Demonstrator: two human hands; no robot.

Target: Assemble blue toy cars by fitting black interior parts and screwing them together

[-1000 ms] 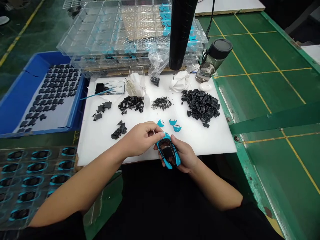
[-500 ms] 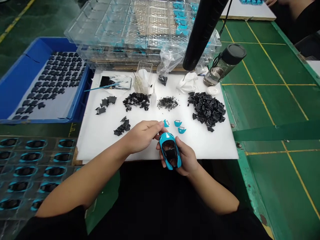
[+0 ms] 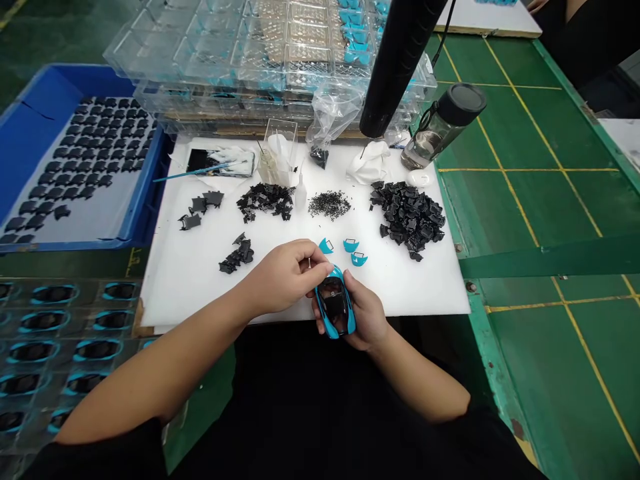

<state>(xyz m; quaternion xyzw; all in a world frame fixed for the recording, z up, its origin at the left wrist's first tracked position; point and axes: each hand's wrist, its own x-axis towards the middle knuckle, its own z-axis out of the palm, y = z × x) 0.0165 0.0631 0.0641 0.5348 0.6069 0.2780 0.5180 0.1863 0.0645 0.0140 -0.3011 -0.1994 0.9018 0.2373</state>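
Observation:
A blue toy car body point(image 3: 336, 303) with a dark interior is held over the front edge of the white board point(image 3: 410, 293). Wrapped round its right side and underside is my right hand point(image 3: 367, 310). My left hand point(image 3: 287, 277) is pinched at the upper end of the car; whatever lies between its thumb and fingers is too small to make out. Just beyond the car lie three small blue parts point(image 3: 351, 245). A heap of tiny black pieces point(image 3: 330, 205) sits farther back.
Heaps of black parts point(image 3: 410, 217) lie on the board. Behind are a tilted bottle point(image 3: 443, 127), a black tube point(image 3: 400, 67) and stacked clear trays point(image 3: 215, 40). A blue bin point(image 3: 113, 227) stands left, above trays of car bodies point(image 3: 45, 320). Part of another person shows top right.
My left hand has come down from beside the small blue parts onto the car's upper end. The whole view has shifted slightly, and my right hand still holds the car.

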